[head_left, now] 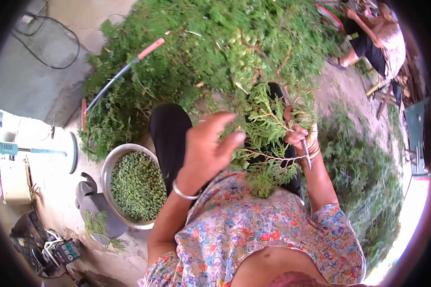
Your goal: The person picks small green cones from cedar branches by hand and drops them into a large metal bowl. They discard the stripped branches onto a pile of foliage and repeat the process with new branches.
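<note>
My left hand (207, 146), with a silver bangle on its wrist, is raised over my lap with thumb and fingers apart and nothing between them. To its right, my right hand (299, 135) is closed round a green conifer branch (268, 126), whose sprays hang over my knees. A slim metal tool (306, 154) sticks out below the fingers of that hand; its kind is unclear. Left of my knee stands a metal bowl (108, 165) holding many small green cones (138, 184).
A large heap of cut greenery (191, 62) lies ahead, with a curved saw (112, 79) on it. More greenery (361, 167) lies at right. A grey watering can (100, 213) stands beside the bowl. Another person (385, 43) sits at the upper right.
</note>
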A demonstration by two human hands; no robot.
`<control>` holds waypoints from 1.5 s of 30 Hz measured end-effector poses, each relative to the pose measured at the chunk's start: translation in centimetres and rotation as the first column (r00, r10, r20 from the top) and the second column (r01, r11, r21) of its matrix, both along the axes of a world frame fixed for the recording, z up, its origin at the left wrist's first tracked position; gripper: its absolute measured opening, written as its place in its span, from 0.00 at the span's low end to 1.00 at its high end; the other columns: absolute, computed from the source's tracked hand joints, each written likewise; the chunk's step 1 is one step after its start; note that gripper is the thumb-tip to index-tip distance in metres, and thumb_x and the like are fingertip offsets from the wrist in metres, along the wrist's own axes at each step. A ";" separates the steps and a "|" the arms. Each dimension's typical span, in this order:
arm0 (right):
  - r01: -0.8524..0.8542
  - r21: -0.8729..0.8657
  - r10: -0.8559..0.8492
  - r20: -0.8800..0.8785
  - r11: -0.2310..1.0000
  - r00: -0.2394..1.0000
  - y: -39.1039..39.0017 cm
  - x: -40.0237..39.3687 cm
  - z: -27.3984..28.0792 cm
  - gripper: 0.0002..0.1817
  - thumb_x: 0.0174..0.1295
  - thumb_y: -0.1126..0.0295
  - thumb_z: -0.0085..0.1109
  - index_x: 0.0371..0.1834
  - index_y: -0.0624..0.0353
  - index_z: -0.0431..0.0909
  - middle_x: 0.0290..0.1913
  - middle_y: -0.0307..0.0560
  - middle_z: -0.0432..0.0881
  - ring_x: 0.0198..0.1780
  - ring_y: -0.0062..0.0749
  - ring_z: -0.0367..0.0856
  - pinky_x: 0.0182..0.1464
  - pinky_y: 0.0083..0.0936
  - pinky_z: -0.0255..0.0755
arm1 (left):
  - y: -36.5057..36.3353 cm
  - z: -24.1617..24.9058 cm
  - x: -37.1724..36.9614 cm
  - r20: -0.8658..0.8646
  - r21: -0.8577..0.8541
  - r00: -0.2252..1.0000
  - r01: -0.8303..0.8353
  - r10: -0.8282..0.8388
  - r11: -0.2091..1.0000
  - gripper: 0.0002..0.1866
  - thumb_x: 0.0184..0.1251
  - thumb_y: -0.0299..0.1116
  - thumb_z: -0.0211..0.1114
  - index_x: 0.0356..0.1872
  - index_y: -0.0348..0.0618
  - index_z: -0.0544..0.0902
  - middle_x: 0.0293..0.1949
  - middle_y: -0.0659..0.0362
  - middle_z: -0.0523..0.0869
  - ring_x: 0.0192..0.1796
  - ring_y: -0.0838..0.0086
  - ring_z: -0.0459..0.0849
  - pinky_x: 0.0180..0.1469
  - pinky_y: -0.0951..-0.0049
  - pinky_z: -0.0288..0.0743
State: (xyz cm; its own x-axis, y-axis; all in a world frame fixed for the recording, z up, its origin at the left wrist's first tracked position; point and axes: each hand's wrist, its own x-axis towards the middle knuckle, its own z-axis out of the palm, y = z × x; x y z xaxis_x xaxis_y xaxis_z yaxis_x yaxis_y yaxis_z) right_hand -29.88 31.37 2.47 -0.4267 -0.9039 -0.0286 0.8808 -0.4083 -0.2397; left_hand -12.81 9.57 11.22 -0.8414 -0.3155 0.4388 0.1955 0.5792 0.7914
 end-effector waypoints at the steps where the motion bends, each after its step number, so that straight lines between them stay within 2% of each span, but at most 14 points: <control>1: -0.021 0.051 0.024 -0.069 0.998 0.997 1.3 0.3 -1.1 0.25 0.65 0.54 0.47 0.48 0.70 0.64 0.08 0.28 0.60 0.09 0.15 0.54 0.12 0.16 0.46 | 1.5 -0.9 -0.7 -0.010 -0.018 0.992 0.127 -0.128 0.992 0.21 0.51 0.33 0.72 0.46 0.34 0.79 0.41 0.50 0.84 0.37 0.70 0.84 0.40 0.73 0.78; 7: 0.134 0.419 -0.028 -0.248 0.898 0.968 4.3 2.5 0.0 0.16 0.65 0.64 0.51 0.44 0.70 0.72 0.12 0.34 0.66 0.12 0.18 0.59 0.14 0.17 0.53 | 7.1 -5.5 -2.3 0.158 0.450 0.907 0.286 -0.390 0.846 0.32 0.52 0.27 0.71 0.59 0.32 0.69 0.51 0.46 0.79 0.40 0.71 0.83 0.39 0.72 0.79; 10: 0.435 0.756 0.139 -0.560 0.489 0.817 3.3 4.0 3.5 0.13 0.62 0.67 0.58 0.40 0.67 0.75 0.22 0.41 0.76 0.15 0.22 0.67 0.15 0.21 0.60 | 7.9 -5.7 -2.9 0.130 0.591 0.904 0.259 -0.407 0.764 0.32 0.52 0.27 0.70 0.60 0.31 0.68 0.50 0.44 0.80 0.41 0.72 0.84 0.37 0.73 0.79; 14: 0.851 0.522 0.574 -0.679 -0.062 0.458 3.8 5.0 5.1 0.20 0.62 0.60 0.60 0.42 0.70 0.74 0.24 0.41 0.77 0.22 0.22 0.71 0.25 0.23 0.67 | 8.3 -5.3 -2.4 0.182 0.632 0.877 0.241 -0.444 0.736 0.31 0.53 0.28 0.70 0.59 0.32 0.70 0.53 0.43 0.79 0.51 0.68 0.81 0.45 0.72 0.78; 18: 0.748 0.488 -0.090 -0.808 0.450 0.582 5.2 7.8 4.7 0.35 0.56 0.57 0.66 0.56 0.76 0.65 0.34 0.46 0.80 0.42 0.21 0.76 0.45 0.21 0.72 | 7.9 -4.9 -1.7 0.170 0.462 0.911 0.264 -0.376 0.847 0.29 0.52 0.29 0.68 0.56 0.26 0.70 0.53 0.39 0.78 0.53 0.57 0.81 0.49 0.64 0.77; 23: 0.861 0.480 0.588 -0.750 0.169 0.303 2.8 9.2 5.6 0.42 0.45 0.66 0.72 0.59 0.77 0.59 0.40 0.61 0.79 0.38 0.41 0.81 0.44 0.34 0.76 | 9.2 -1.5 -1.5 0.205 -0.088 0.927 0.338 -0.315 0.937 0.34 0.51 0.27 0.67 0.60 0.27 0.65 0.54 0.34 0.73 0.50 0.51 0.81 0.48 0.63 0.79; 24: 0.900 0.310 0.553 -0.828 0.307 0.096 3.5 8.8 4.2 0.41 0.47 0.65 0.71 0.60 0.76 0.59 0.41 0.62 0.78 0.36 0.40 0.79 0.42 0.34 0.75 | 10.2 1.2 -1.7 0.411 -0.064 0.795 0.512 -0.445 0.856 0.35 0.53 0.27 0.64 0.62 0.25 0.62 0.52 0.26 0.68 0.49 0.42 0.78 0.51 0.58 0.76; 28: 0.878 0.357 0.158 -0.933 0.319 0.322 3.5 10.1 -0.6 0.36 0.61 0.60 0.57 0.67 0.69 0.55 0.49 0.56 0.75 0.35 0.36 0.73 0.39 0.33 0.73 | 12.1 0.3 -1.5 0.147 -0.569 0.837 0.508 -0.528 0.647 0.29 0.56 0.30 0.59 0.59 0.24 0.66 0.49 0.21 0.65 0.51 0.34 0.72 0.52 0.49 0.73; 31: 0.703 0.423 -0.269 -0.713 0.572 0.648 2.9 10.8 1.9 0.32 0.66 0.65 0.52 0.71 0.62 0.51 0.55 0.48 0.74 0.44 0.31 0.72 0.41 0.30 0.73 | 11.7 0.6 -1.2 0.049 -0.553 0.823 0.494 -0.565 0.671 0.28 0.55 0.31 0.62 0.56 0.24 0.69 0.50 0.26 0.67 0.52 0.37 0.72 0.53 0.50 0.72; 35: 0.795 0.424 -0.170 -0.828 0.433 0.534 1.9 9.3 -0.9 0.27 0.64 0.69 0.56 0.66 0.59 0.60 0.47 0.47 0.79 0.37 0.20 0.75 0.33 0.22 0.70 | 9.5 -2.0 -0.5 0.056 -0.269 0.838 0.537 -0.543 0.800 0.27 0.52 0.32 0.65 0.52 0.26 0.72 0.53 0.29 0.66 0.53 0.40 0.73 0.51 0.53 0.74; 38: 0.747 0.648 -0.194 -0.721 0.150 0.665 -0.6 8.0 3.3 0.05 0.63 0.71 0.56 0.31 0.59 0.74 0.18 0.35 0.72 0.18 0.19 0.68 0.19 0.16 0.59 | 7.3 -3.4 1.3 0.212 -0.564 0.932 0.363 -0.294 0.742 0.24 0.52 0.29 0.66 0.50 0.29 0.73 0.53 0.37 0.71 0.50 0.47 0.77 0.47 0.60 0.76; 41: 0.629 0.741 -0.169 -0.606 0.234 0.777 0.0 7.2 3.6 0.07 0.62 0.67 0.57 0.33 0.57 0.74 0.18 0.35 0.69 0.16 0.17 0.63 0.16 0.14 0.52 | 6.7 -4.6 2.8 0.368 -0.384 0.853 0.501 -0.369 0.776 0.18 0.55 0.28 0.66 0.46 0.31 0.76 0.43 0.44 0.80 0.41 0.55 0.82 0.42 0.68 0.77; 43: 0.592 0.744 -0.174 -0.568 0.310 0.805 0.6 6.6 3.1 0.07 0.62 0.67 0.57 0.32 0.58 0.73 0.17 0.35 0.68 0.14 0.17 0.60 0.15 0.16 0.51 | 6.3 -5.6 2.6 0.393 0.325 0.762 0.409 -0.515 0.853 0.13 0.60 0.29 0.65 0.42 0.30 0.79 0.30 0.53 0.84 0.32 0.68 0.83 0.38 0.74 0.75; 45: 0.489 0.763 -0.192 -0.452 0.423 0.871 0.8 6.2 2.8 0.07 0.61 0.67 0.58 0.31 0.58 0.73 0.15 0.34 0.66 0.13 0.17 0.60 0.14 0.16 0.50 | 6.0 -5.8 2.0 0.478 0.479 0.716 0.273 -0.508 0.834 0.12 0.62 0.30 0.65 0.39 0.29 0.80 0.26 0.55 0.84 0.30 0.77 0.81 0.35 0.78 0.74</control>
State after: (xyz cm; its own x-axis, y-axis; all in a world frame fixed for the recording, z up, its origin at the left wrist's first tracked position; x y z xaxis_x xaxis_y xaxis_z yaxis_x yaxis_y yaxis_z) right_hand -23.71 32.21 5.27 -0.8149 -0.2755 -0.5099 0.5570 -0.1293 -0.8204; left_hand -10.84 15.59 5.46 -0.9706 0.0712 -0.2300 -0.2101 0.2158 0.9536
